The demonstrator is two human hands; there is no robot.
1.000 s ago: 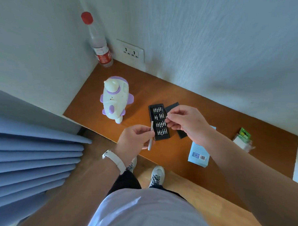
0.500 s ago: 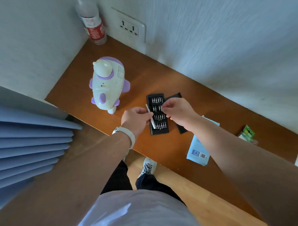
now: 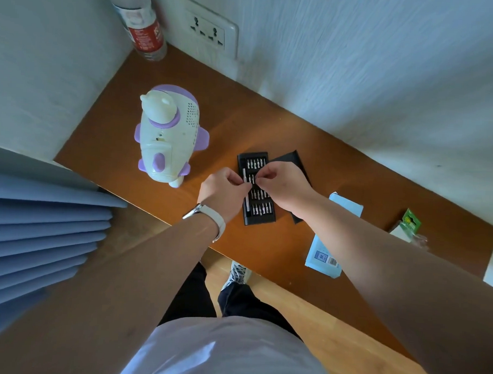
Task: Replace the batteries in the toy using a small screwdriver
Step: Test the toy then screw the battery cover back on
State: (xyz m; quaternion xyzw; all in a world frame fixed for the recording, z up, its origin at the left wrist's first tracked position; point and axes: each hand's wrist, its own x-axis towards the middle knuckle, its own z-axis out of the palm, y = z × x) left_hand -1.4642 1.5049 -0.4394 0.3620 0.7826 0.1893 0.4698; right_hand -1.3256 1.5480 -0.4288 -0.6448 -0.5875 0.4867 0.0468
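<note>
1. Fingers of my left hand are curled in, with thumb and forefinger pinching a slim silver screwdriver handle. I hold it roughly upright over the near side of the brown wooden table. A white-strapped watch sits on that wrist.
2. My right hand is curled too. Its thumb and forefinger are pressed together just beside the handle, on its right. Whether something tiny sits in that pinch, I cannot tell.
3. Both hands hover over a black plastic bit case, which lies open on the table with rows of small metal bits. My hands hide its middle rows.
4. A flat black lid lies just beside the case on the right, partly under my right hand.
5. Further right, near the table's front edge, lies a pale blue and white packet, partly hidden by my right forearm. Beyond it is a green-topped clear pack.
6. A white and purple plastic toy stands upright to the left of the case, apart from both hands.
7. Far back in the corner stands a clear plastic bottle with a red label, with a white wall socket beside it.
</note>
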